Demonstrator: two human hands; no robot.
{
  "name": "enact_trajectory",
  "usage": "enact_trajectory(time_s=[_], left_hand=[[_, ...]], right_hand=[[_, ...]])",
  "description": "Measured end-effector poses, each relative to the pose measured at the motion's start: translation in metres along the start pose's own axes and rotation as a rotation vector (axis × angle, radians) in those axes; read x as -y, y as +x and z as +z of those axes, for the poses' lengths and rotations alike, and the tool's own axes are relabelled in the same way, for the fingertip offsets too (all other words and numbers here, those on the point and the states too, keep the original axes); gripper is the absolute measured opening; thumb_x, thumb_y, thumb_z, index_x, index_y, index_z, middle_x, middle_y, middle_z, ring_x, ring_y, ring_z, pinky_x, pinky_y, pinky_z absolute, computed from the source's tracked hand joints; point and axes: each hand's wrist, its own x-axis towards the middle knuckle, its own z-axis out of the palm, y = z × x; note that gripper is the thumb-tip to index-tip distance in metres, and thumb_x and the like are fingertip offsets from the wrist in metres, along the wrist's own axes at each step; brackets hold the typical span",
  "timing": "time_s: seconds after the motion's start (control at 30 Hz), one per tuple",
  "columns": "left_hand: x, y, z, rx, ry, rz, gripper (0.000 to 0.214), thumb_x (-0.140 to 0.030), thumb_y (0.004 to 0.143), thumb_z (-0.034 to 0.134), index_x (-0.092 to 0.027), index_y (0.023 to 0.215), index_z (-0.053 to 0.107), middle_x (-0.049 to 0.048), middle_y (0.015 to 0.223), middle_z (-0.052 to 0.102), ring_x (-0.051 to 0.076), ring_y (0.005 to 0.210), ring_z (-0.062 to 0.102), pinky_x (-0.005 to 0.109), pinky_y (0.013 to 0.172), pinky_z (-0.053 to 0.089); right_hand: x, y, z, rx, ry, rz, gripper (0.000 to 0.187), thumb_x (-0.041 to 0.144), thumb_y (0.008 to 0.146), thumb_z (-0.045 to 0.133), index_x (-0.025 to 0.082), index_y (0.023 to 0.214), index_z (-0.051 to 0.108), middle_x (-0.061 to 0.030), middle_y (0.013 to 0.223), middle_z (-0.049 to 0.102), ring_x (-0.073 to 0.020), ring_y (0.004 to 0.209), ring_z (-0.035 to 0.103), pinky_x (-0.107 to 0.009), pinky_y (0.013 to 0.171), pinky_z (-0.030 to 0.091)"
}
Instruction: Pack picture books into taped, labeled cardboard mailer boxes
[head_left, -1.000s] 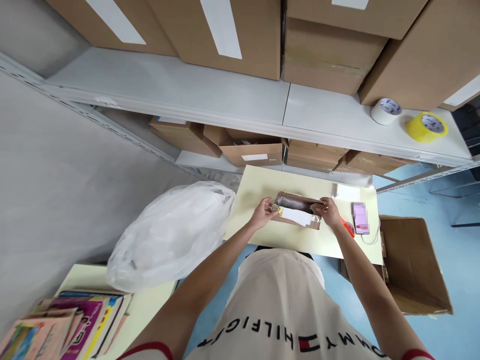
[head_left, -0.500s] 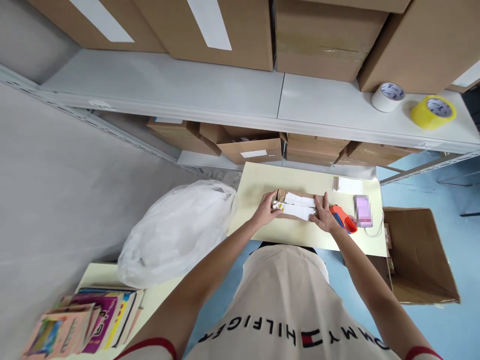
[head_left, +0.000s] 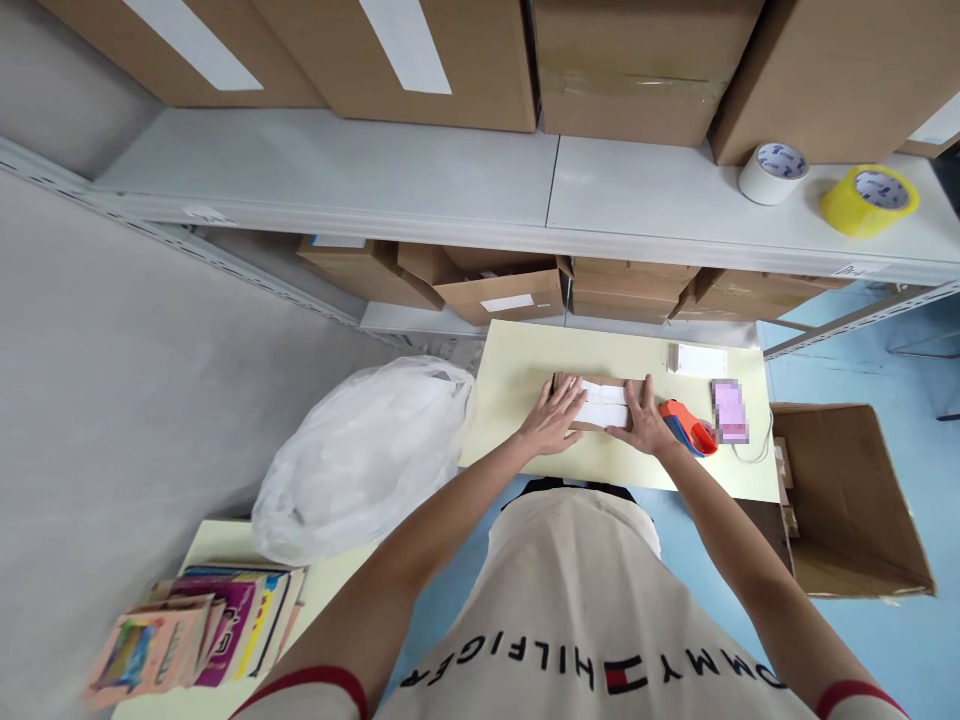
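A small cardboard box (head_left: 606, 382) lies lengthwise on the pale yellow table (head_left: 517, 350), two white strips (head_left: 604, 414) side by side on its top. My left hand (head_left: 553, 415) rests flat over the box's left end, fingers stretched out. At the right end, my right hand (head_left: 643, 420) spans the box, thumb at the near side and fingers toward the far side. Both palms hide parts of the box. Just right of that hand is an orange and blue tape dispenser (head_left: 688, 430).
Beyond the dispenser lie a purple blurred item (head_left: 729, 410) with a cable and a white card stack (head_left: 701, 360). A large open carton (head_left: 855, 500) stands right of the table, a white plastic bag (head_left: 360, 460) left. Shelving (head_left: 450, 170) holds cartons and tape rolls (head_left: 870, 202).
My left hand has moved from gripping the box's left end to lying flat over its top, covering the shiny yellow-marked bit there. My right hand stays at the right end.
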Motion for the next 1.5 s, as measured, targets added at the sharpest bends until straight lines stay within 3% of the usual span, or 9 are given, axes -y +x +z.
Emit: enact_trajectory(time_s=[0.2, 0.3, 0.43, 0.53, 0.67, 0.8, 0.97, 1.23, 1.5], left_hand=[[-0.009, 0.007, 0.012, -0.007, 0.027, -0.005, 0.072, -0.035, 0.089, 0.062, -0.018, 0.152, 0.032, 0.0182, 0.158, 0.031, 0.034, 0.147, 0.028, 0.062, 0.12, 0.007], [-0.006, 0.006, 0.015, -0.018, 0.011, -0.002, 0.073, -0.034, 0.088, 0.064, -0.02, 0.152, 0.032, 0.0174, 0.158, 0.032, 0.034, 0.147, 0.028, 0.062, 0.12, 0.007], [-0.003, 0.005, 0.02, -0.03, -0.038, -0.002, 0.075, -0.032, 0.087, 0.064, -0.022, 0.153, 0.03, 0.0161, 0.158, 0.032, 0.034, 0.147, 0.028, 0.061, 0.121, 0.005], [-0.004, 0.004, 0.023, -0.036, -0.051, -0.006, 0.074, -0.031, 0.088, 0.063, -0.021, 0.153, 0.031, 0.0157, 0.159, 0.031, 0.034, 0.147, 0.028, 0.06, 0.122, 0.006], [-0.006, 0.002, 0.024, -0.014, -0.017, -0.017, 0.073, -0.031, 0.088, 0.063, -0.018, 0.153, 0.032, 0.0165, 0.159, 0.03, 0.033, 0.148, 0.026, 0.058, 0.122, 0.007], [-0.009, -0.003, 0.022, -0.026, -0.026, -0.001, 0.072, -0.031, 0.088, 0.063, -0.016, 0.152, 0.034, 0.0173, 0.159, 0.031, 0.033, 0.148, 0.026, 0.056, 0.122, 0.009], [-0.009, -0.012, 0.025, -0.066, -0.052, 0.033, 0.073, -0.031, 0.087, 0.064, -0.018, 0.152, 0.033, 0.0163, 0.158, 0.033, 0.033, 0.147, 0.029, 0.054, 0.122, 0.011], [-0.014, -0.016, 0.023, -0.042, 0.023, 0.022, 0.07, -0.041, 0.09, 0.059, -0.014, 0.15, 0.037, 0.0163, 0.158, 0.031, 0.03, 0.148, 0.027, 0.052, 0.122, 0.016], [-0.033, -0.002, -0.004, -0.303, -0.726, -0.281, 0.044, -0.041, 0.095, 0.046, -0.019, 0.132, 0.056, 0.0127, 0.142, 0.057, 0.027, 0.134, 0.05, 0.046, 0.114, 0.037]], right_hand=[[-0.001, -0.001, -0.001, -0.01, -0.011, -0.032, 0.111, 0.068, 0.075, 0.065, 0.024, 0.158, 0.005, -0.0146, 0.162, -0.024, -0.0451, 0.149, 0.014, -0.058, 0.113, 0.033], [-0.017, -0.019, -0.005, -0.066, 0.013, -0.03, 0.093, 0.067, 0.085, 0.053, 0.025, 0.157, 0.012, -0.0145, 0.165, -0.006, -0.0401, 0.148, 0.022, -0.057, 0.111, 0.035], [-0.056, -0.057, -0.006, -0.382, -0.013, 0.298, 0.068, 0.06, 0.093, 0.036, 0.017, 0.145, 0.039, -0.0214, 0.145, 0.046, -0.0385, 0.137, 0.042, -0.06, 0.105, 0.04], [-0.079, -0.071, 0.001, -0.347, -0.04, 0.547, 0.058, 0.06, 0.086, 0.049, 0.014, 0.119, 0.058, -0.0232, 0.108, 0.065, -0.0423, 0.113, 0.059, -0.06, 0.092, 0.047], [-0.087, -0.065, 0.001, -0.331, 0.042, 0.6, 0.043, 0.057, 0.085, 0.053, 0.019, 0.103, 0.061, -0.019, 0.091, 0.067, -0.0363, 0.095, 0.065, -0.052, 0.081, 0.051], [-0.074, -0.059, -0.036, -0.383, 0.1, 0.537, 0.048, 0.06, 0.086, 0.042, 0.017, 0.101, 0.058, -0.0155, 0.086, 0.066, -0.0325, 0.084, 0.064, -0.046, 0.071, 0.051], [-0.02, -0.039, -0.088, -0.353, 0.365, 0.129, 0.047, 0.065, 0.084, 0.038, 0.023, 0.064, 0.045, 0.0006, 0.055, 0.045, -0.0153, 0.054, 0.042, -0.028, 0.05, 0.036], [0.049, 0.01, -0.094, -0.069, 0.165, 0.013, 0.055, 0.064, 0.086, 0.035, 0.024, 0.05, 0.027, 0.0035, 0.046, 0.03, -0.0101, 0.047, 0.028, -0.029, 0.048, 0.026], [0.05, 0.008, -0.098, -0.044, 0.057, -0.048, 0.053, 0.063, 0.087, 0.033, 0.025, 0.051, 0.026, 0.0028, 0.046, 0.031, -0.0112, 0.046, 0.03, -0.029, 0.048, 0.027]])
